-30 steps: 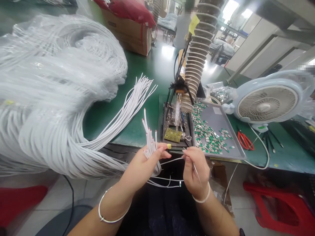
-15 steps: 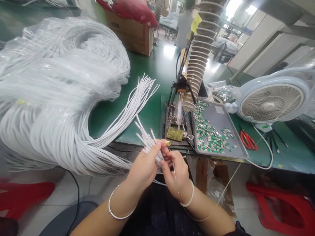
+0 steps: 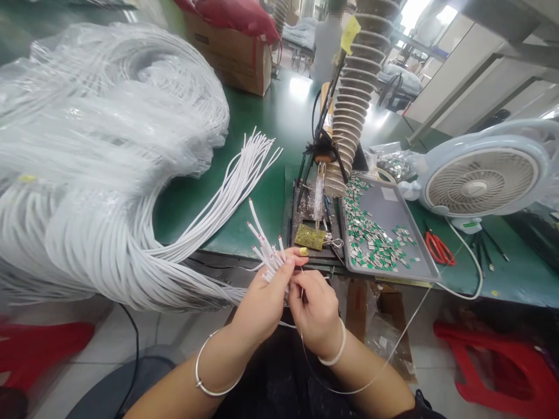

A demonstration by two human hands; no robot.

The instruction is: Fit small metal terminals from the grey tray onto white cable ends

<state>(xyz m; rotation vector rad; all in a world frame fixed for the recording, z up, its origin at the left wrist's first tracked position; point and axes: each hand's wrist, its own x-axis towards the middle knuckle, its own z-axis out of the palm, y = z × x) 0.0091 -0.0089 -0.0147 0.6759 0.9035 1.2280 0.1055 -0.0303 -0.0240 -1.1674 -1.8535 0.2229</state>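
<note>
From my remote station I monitor both grips via the head view. The left hand [image 3: 262, 302] maintains a firm grip around a bundle of white cables [image 3: 264, 250], located in front of the table [image 3: 279, 110] edge, tips fanned upward. The right hand [image 3: 315, 308] presents a narrow grip, fingers curled in on a thin wire [image 3: 408, 326], just beside the left fingers; I cannot tell whether a cable is also pinched there. I judge the step in hand to be working at the bundle with the right fingertips. The next move, in my assessment, calls for steady left pressure, a fine right pinch and slack in the thin wire. The soldering iron [image 3: 320, 186] stands beyond the hands, beside the tray [image 3: 382, 206] of small green-and-silver parts [image 3: 375, 250].
</note>
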